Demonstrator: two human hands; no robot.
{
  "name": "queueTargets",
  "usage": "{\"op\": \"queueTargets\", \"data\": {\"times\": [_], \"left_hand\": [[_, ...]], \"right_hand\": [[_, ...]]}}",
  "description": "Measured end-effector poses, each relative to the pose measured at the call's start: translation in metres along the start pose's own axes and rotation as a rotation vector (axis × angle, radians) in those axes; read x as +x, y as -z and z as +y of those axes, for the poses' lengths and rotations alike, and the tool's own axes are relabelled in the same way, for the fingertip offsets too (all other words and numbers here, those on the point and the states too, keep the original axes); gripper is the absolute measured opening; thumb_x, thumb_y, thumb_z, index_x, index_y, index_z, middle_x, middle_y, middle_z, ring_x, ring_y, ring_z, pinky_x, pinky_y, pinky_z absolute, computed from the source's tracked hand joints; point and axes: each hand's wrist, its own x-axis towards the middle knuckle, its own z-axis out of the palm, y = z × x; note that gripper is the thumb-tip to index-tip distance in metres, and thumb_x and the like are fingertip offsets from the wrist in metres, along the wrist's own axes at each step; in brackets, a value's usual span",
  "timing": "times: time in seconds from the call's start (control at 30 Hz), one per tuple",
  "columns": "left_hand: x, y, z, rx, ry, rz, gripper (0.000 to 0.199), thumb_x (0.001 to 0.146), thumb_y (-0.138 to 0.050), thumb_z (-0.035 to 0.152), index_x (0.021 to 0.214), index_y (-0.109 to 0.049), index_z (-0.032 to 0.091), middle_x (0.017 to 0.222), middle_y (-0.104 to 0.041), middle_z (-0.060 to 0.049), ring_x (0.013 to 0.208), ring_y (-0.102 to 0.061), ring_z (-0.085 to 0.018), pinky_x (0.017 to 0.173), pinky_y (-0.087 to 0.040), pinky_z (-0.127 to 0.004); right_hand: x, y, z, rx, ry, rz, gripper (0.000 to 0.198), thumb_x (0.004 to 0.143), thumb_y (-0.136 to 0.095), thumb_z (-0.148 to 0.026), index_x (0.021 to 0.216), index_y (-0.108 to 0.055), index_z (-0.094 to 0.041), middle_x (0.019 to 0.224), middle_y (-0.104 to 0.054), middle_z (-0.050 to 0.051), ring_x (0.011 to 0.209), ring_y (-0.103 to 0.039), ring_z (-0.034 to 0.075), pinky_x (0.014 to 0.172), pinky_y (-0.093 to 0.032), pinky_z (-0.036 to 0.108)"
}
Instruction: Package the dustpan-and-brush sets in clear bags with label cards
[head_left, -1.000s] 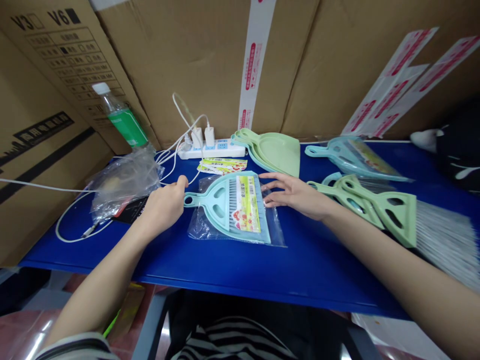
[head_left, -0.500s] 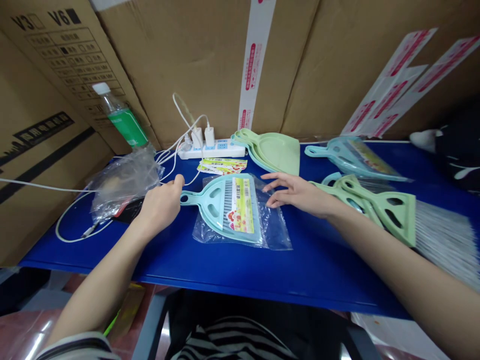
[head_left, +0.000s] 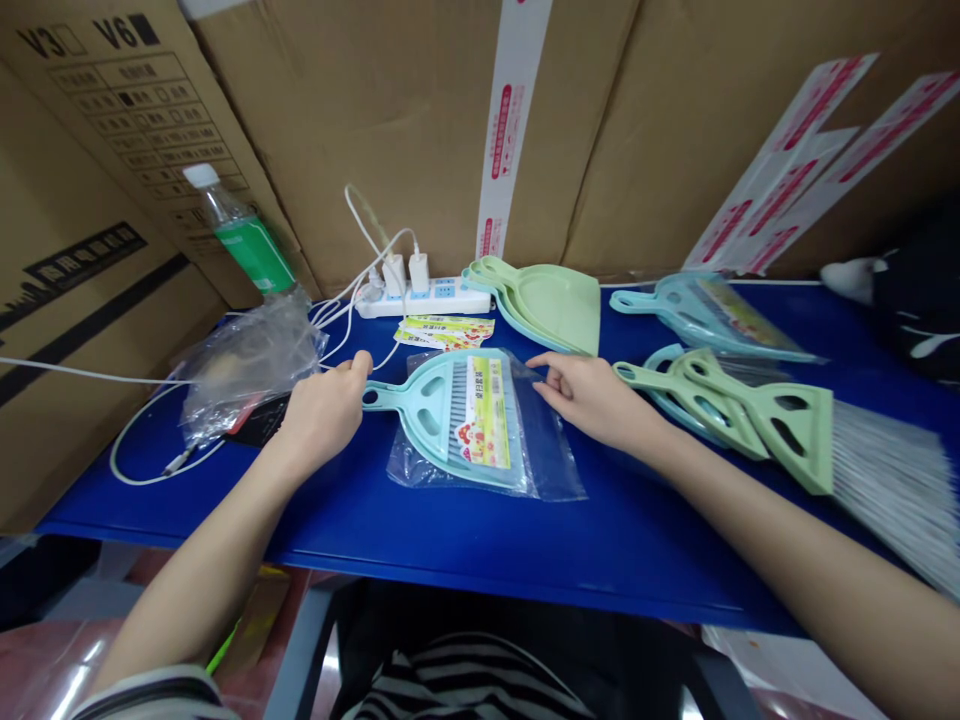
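One second on: the blue dustpan-and-brush set (head_left: 450,415), flat on the blue table (head_left: 450,535), sits slightly further left, more clear bag (head_left: 553,445) extending past its right edge. My left hand (head_left: 324,408) is clenched at the handle end, fingertips hidden. My right hand (head_left: 589,392), fingers spread earlier, is now half curled by the bag's upper right; cannot tell whether film is pinched.

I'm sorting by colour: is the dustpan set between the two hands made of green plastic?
No, the dustpan set between left hand and right hand is light blue.
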Motion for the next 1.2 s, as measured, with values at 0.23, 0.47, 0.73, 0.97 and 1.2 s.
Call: {"op": "queueTargets", "data": {"times": [0.23,0.47,0.73,0.97,1.2], "left_hand": [[0.000,0.001,0.001,0.024,-0.001,0.004,0.031,0.094,-0.032,0.009,0.119,-0.051,0.015,0.113,-0.071,-0.013,0.096,-0.070,-0.034,0.073,-0.055,-0.039],[-0.001,0.002,0.001,0.015,0.006,0.008,0.030,0.096,-0.033,0.012,0.119,-0.052,0.015,0.109,-0.072,-0.012,0.096,-0.070,-0.034,0.073,-0.054,-0.039],[0.000,0.000,0.002,0.025,0.019,0.020,0.029,0.097,-0.033,0.015,0.118,-0.053,0.016,0.107,-0.072,-0.012,0.096,-0.070,-0.034,0.072,-0.053,-0.039],[0.000,0.001,0.000,0.008,0.013,0.117,0.023,0.097,-0.039,0.023,0.111,-0.055,0.016,0.109,-0.070,-0.013,0.092,-0.070,-0.033,0.064,-0.051,-0.034],[-0.002,-0.007,0.001,-0.161,-0.363,0.231,0.021,0.097,-0.041,0.024,0.097,-0.061,0.018,0.096,-0.065,-0.006,0.078,-0.067,-0.021,0.062,-0.046,-0.028]], "right_hand": [[-0.001,0.006,0.004,-0.066,0.003,0.015,0.015,0.079,-0.047,-0.016,0.068,-0.054,-0.022,0.050,-0.053,-0.003,0.046,-0.052,0.015,0.054,-0.037,0.027],[0.001,0.001,0.004,-0.067,0.034,0.103,0.002,0.078,-0.052,-0.023,0.079,-0.054,-0.022,0.062,-0.056,0.000,0.053,-0.052,0.017,0.056,-0.039,0.028],[0.002,0.004,0.004,-0.049,0.022,0.094,0.015,0.077,-0.045,-0.017,0.065,-0.040,-0.025,0.051,-0.050,-0.003,0.048,-0.049,0.015,0.054,-0.037,0.028],[-0.003,0.009,0.004,-0.111,-0.048,0.009,0.008,0.077,-0.047,-0.016,0.076,-0.050,-0.023,0.054,-0.053,-0.002,0.051,-0.053,0.017,0.055,-0.038,0.029],[-0.003,0.003,0.004,-0.104,0.102,0.025,0.033,0.086,-0.047,-0.018,0.118,-0.056,-0.021,0.084,-0.064,0.004,0.060,-0.057,0.017,0.059,-0.043,0.030]]}}
